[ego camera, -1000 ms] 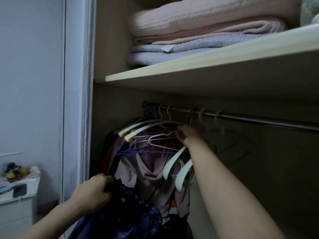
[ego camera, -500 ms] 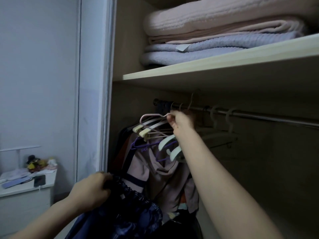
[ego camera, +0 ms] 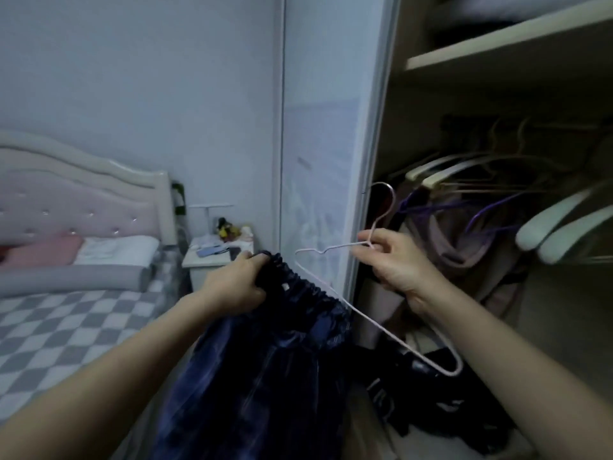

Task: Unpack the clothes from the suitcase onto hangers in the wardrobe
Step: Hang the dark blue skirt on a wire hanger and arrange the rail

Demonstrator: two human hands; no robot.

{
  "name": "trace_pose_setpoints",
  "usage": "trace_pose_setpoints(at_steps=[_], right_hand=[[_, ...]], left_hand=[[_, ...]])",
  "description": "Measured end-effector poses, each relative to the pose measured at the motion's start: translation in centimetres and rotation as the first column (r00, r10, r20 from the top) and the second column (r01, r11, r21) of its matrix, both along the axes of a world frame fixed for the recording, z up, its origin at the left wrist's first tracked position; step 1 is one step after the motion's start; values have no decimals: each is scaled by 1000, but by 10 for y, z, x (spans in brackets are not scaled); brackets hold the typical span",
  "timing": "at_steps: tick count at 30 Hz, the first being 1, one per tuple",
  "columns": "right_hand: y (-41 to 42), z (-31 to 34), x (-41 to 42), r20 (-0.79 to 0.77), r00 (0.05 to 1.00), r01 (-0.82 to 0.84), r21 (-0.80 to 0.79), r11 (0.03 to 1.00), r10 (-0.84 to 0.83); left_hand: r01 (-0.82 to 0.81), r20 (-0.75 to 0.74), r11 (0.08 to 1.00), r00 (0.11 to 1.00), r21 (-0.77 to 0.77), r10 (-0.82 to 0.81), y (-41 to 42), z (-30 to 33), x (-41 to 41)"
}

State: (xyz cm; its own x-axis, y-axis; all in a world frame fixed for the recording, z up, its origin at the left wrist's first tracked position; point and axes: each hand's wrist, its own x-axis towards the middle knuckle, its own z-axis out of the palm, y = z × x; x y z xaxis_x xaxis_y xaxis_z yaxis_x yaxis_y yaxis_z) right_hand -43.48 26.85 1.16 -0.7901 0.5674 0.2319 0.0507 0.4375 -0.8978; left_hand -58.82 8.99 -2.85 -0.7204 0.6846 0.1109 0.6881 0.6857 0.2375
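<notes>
Bed (ego camera: 66, 313), left edge of frame: checked cover, pale padded headboard, pink and white pillows. Nightstand (ego camera: 205, 260) just right of it, centre-left, small items on top, too blurred to name.

Left hand (ego camera: 235, 287), centre: forearm rises from the lower left corner; fingers curled tight over the gathered elastic waistband of a dark blue garment (ego camera: 265, 366), which hangs down to the bottom edge.

Wire hanger (ego camera: 378, 323), pale pink, centre-right: hook pointing up, one shoulder lying against the waistband, the other sloping to the lower right.

Right hand (ego camera: 394, 263), right of centre: forearm enters from the lower right corner; thumb and fingers pinch the hanger at its neck, below the hook.

Wardrobe (ego camera: 497, 44), right third: open, shelf at the upper right; hung clothes and white and purple hangers (ego camera: 547, 227) in the dim interior.
</notes>
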Motion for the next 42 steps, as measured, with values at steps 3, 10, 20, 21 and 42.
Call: trace_pose_setpoints(at_steps=[3,10,20,21,42], right_hand=[[-9,-19,-13,21,994,97,311,946,-109],[-71,-18,-29,92,985,-171,420,891,146],[-146,-62,-82,-64,968,-226,184,956,241],[-148,-64,-83,-101,969,-212,142,967,228],[-73,-145,-39,520,834,-547,738,395,184]], left_hand=[[-56,53,997,997,-54,58,-34,-9,-10],[-183,1,961,982,-209,187,-95,-20,-13],[-147,-378,981,922,-129,89,-96,-2,17],[-150,-447,978,892,-145,71,-97,-1,17],[-374,-418,925,852,-66,315,-138,-1,2]])
